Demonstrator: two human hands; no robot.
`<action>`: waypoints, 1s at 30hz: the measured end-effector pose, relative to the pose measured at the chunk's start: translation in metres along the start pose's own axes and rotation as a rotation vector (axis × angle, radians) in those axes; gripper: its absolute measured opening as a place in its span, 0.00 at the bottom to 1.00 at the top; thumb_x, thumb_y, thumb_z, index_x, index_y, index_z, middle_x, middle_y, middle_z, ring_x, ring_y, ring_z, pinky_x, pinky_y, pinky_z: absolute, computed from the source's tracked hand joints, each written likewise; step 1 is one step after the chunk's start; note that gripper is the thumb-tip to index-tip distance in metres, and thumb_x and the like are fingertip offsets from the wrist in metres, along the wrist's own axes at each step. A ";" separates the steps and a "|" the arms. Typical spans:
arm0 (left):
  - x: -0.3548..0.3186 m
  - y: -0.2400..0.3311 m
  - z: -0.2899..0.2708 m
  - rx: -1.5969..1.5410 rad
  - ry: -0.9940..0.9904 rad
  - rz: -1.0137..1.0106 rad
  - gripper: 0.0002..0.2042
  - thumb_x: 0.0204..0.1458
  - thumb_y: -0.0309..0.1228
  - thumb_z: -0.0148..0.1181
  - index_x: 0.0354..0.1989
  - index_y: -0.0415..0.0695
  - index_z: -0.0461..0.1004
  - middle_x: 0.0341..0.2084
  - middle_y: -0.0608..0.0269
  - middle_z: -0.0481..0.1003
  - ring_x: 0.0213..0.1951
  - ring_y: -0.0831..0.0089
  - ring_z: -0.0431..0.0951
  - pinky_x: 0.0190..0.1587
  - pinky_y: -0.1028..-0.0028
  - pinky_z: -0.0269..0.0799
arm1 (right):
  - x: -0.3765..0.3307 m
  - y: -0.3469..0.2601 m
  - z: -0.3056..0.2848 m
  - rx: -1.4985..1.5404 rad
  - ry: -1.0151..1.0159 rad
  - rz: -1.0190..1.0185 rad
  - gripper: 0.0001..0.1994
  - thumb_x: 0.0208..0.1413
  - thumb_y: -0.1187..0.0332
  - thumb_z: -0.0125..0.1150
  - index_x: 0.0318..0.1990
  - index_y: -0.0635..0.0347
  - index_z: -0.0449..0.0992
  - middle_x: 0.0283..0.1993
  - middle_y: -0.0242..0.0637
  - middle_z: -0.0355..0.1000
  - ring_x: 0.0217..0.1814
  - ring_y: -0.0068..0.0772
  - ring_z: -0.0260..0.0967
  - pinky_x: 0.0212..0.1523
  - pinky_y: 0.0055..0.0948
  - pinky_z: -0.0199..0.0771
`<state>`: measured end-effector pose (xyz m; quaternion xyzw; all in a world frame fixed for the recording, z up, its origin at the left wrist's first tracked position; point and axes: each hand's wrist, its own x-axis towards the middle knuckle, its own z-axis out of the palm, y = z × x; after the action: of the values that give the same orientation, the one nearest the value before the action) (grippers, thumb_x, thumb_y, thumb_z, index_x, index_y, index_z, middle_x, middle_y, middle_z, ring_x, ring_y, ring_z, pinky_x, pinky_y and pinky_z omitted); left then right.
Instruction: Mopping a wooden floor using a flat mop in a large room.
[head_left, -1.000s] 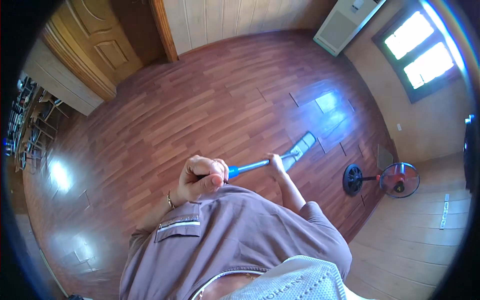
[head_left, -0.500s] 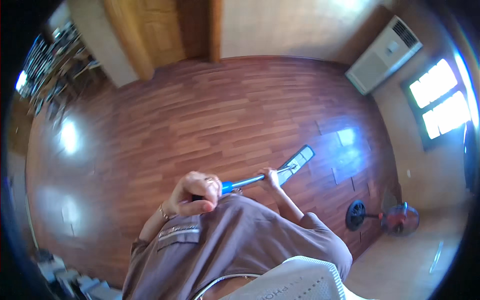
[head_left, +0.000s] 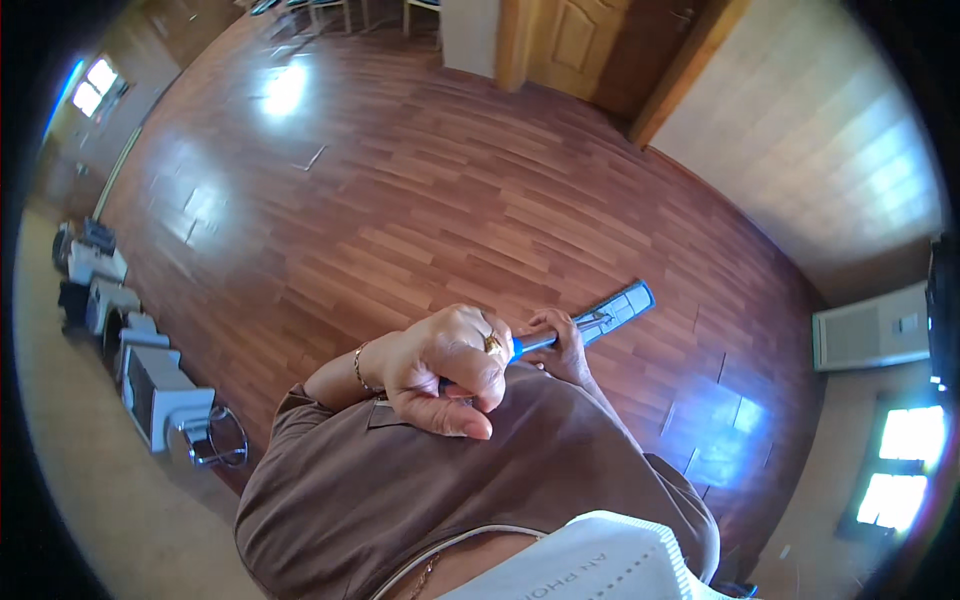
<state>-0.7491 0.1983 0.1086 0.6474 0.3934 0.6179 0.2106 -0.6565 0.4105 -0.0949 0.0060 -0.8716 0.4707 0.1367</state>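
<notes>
A flat mop (head_left: 620, 312) with a long rectangular head and a blue and metal handle slants away from my body toward the right, its head at the wooden floor. My left hand (head_left: 450, 370), with a ring and a bracelet, is closed round the top end of the handle in front of my chest. Lower on the shaft, my right hand (head_left: 560, 345) wraps round it just behind the mop head. Most of the handle between the hands is hidden by my left hand.
Wood-plank floor (head_left: 420, 220) spreads around me. Several white and grey appliances (head_left: 160, 390) stand along the left wall. A wooden door (head_left: 610, 50) is at the back, chairs (head_left: 330, 12) at the far left. A white air conditioner (head_left: 872, 327) stands at the right wall near a window (head_left: 905, 450).
My view has turned left, bringing the row of appliances further in and taking the fan out of view. My left hand has moved right, nearer my right hand; both still hold the mop.
</notes>
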 end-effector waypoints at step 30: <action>-0.129 -0.025 0.020 1.124 0.948 -0.475 0.19 0.49 0.28 0.62 0.11 0.44 0.59 0.10 0.58 0.59 0.16 0.57 0.63 0.26 0.65 0.60 | 0.209 0.016 0.308 0.081 -0.766 -0.709 0.04 0.39 0.72 0.61 0.25 0.59 0.72 0.28 0.42 0.68 0.35 0.44 0.68 0.37 0.37 0.68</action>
<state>-0.7271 0.1187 0.0051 0.2214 0.8245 0.4749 -0.2136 -0.9316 0.1913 -0.2168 0.4777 -0.7846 0.3931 -0.0413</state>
